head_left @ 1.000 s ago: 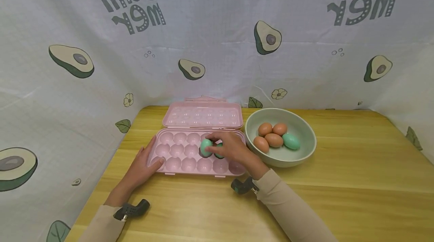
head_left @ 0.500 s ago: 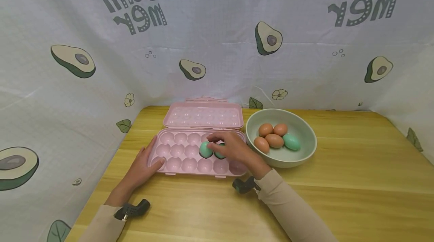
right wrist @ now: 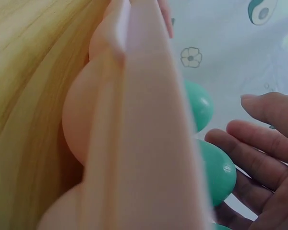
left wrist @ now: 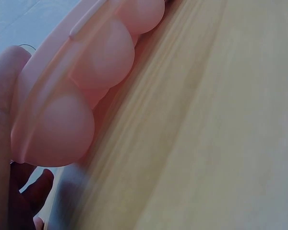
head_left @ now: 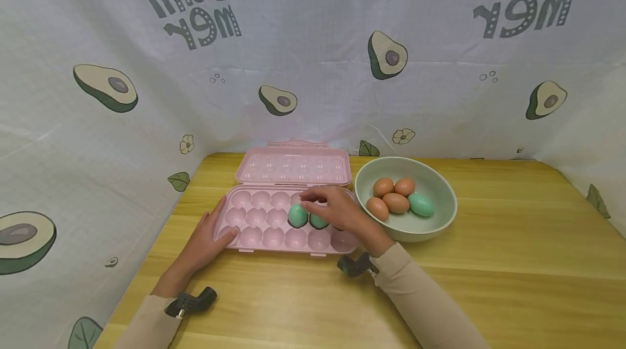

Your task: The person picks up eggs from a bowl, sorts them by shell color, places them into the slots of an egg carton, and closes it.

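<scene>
A pink egg carton [head_left: 288, 250] lies on the table with its lid [head_left: 293, 160] folded back. One green egg [head_left: 297, 216] sits in its middle row, beside a second green egg [head_left: 318, 221]. My right hand [head_left: 337, 209] hovers over them with loose fingers, holding nothing; its fingertips are close to the first egg. In the right wrist view, a sliver of a third green egg [right wrist: 222, 227] shows at the bottom edge. My left hand [head_left: 205, 240] holds the carton's left end, thumb over the front corner and fingers along the side.
Right of the carton stands a pale green bowl [head_left: 442, 218] with several brown eggs [head_left: 395, 203] and one green egg [head_left: 420, 204]. A white printed cloth [head_left: 323, 66] hangs behind the wooden table [head_left: 274, 305].
My right hand has let go of the green egg, which now rests in a cup, and has drawn slightly right, its fingers off the egg. The left hand has stayed put.
</scene>
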`<state>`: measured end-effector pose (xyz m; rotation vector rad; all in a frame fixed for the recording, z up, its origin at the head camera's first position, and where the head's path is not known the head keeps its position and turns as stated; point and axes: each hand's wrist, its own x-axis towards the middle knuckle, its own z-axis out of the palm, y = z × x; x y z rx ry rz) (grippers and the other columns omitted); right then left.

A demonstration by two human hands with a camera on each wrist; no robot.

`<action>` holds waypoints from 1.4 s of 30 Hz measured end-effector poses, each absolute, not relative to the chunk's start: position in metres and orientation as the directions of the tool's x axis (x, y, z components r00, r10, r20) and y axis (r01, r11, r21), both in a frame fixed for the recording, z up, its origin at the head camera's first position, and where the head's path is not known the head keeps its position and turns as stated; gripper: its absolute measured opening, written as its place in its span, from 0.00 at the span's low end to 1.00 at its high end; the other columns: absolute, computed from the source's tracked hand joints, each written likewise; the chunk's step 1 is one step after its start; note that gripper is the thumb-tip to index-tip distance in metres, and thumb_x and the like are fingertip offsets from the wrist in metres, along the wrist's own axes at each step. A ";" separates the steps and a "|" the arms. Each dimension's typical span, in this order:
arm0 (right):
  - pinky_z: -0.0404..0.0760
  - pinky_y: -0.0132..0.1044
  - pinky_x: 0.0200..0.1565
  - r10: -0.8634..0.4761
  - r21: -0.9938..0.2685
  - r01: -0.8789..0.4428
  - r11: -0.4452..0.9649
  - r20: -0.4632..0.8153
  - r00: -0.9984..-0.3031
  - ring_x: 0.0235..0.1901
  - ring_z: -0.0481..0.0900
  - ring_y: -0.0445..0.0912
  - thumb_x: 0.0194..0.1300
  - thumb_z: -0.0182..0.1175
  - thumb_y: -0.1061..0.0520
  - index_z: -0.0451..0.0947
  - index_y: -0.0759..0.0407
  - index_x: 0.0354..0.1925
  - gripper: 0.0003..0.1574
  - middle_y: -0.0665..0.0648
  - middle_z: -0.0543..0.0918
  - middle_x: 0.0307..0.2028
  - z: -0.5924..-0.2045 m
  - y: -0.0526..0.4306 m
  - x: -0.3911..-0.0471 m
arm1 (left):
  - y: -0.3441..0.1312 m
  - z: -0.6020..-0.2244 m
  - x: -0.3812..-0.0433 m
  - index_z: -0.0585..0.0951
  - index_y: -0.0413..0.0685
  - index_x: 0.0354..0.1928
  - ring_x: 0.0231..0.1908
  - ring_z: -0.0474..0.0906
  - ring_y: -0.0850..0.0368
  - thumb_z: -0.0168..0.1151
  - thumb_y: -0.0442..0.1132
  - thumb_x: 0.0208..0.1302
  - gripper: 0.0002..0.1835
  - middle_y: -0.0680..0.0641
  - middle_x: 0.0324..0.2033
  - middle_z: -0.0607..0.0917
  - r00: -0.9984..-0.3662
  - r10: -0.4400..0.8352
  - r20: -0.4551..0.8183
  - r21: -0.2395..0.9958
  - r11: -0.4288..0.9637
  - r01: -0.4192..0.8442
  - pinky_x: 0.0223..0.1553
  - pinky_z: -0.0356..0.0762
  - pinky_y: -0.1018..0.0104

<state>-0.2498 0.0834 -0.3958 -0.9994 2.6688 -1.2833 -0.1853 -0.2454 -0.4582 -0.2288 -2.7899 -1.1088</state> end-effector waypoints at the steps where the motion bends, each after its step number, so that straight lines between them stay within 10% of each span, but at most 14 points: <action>1: 0.80 0.40 0.52 -0.549 -0.710 -0.535 0.458 0.248 -0.798 0.45 0.82 0.42 0.66 0.62 0.52 0.82 0.59 0.51 0.19 0.50 0.86 0.44 -0.395 0.084 -0.250 | -0.245 -0.458 -0.185 0.50 0.49 0.76 0.69 0.47 0.26 0.61 0.51 0.61 0.46 0.32 0.69 0.62 -0.979 0.094 0.181 0.670 0.716 0.193 0.66 0.45 0.32; 42: 0.80 0.44 0.53 -0.474 -0.756 -0.474 0.452 0.246 -0.845 0.48 0.82 0.45 0.67 0.60 0.48 0.81 0.59 0.52 0.21 0.51 0.84 0.46 -0.361 0.141 -0.245 | -0.244 -0.457 -0.185 0.51 0.48 0.76 0.69 0.46 0.25 0.61 0.51 0.61 0.46 0.32 0.68 0.62 -0.978 0.094 0.186 0.676 0.710 0.197 0.66 0.46 0.31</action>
